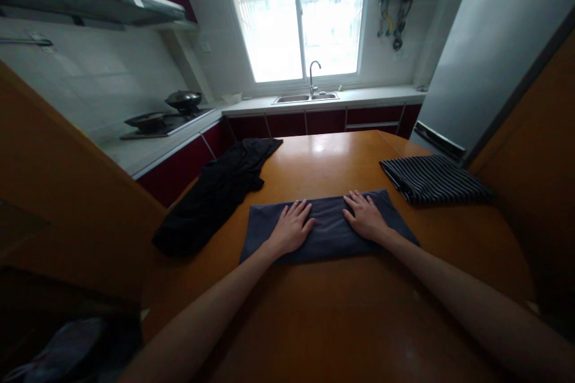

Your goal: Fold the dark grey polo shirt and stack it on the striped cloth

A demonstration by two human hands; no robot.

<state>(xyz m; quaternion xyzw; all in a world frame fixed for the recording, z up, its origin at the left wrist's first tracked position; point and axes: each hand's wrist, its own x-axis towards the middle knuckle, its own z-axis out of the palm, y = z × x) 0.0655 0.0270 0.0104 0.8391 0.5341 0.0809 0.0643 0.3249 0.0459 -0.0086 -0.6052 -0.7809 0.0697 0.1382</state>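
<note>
Cloth (330,232) of dark blue-grey, folded into long band, lying flat across orange wooden surface (323,161), directly in front of the person. On left part of this cloth, left hand (294,227) pressed palm-down, fingers spread and pointing away; grip released, grasping nothing. On right part, right hand (366,215) in same manner, palm flat, fingers stretched, grip also released. Between both hands, bare strip of the cloth. Both forearms bare, coming in from bottom edge of the view.

At left, black garment (215,191), crumpled, lying on the surface and reaching to its left edge; near the cloth but apart from it. At right, striped fabric (433,179), dark with thin pale lines, folded, resting near far right edge of the surface, well apart from right hand.

Behind, under bright window (296,12), double sink (306,97) with curved faucet (313,75) above. Too far to tell what is inside the basins. On cooktop (179,122) at left, two containers: dark wok (183,99) at back, flat pan (146,121) in front. Contents of both not visible from this angle. Tall pale fridge (485,54) at right side.
</note>
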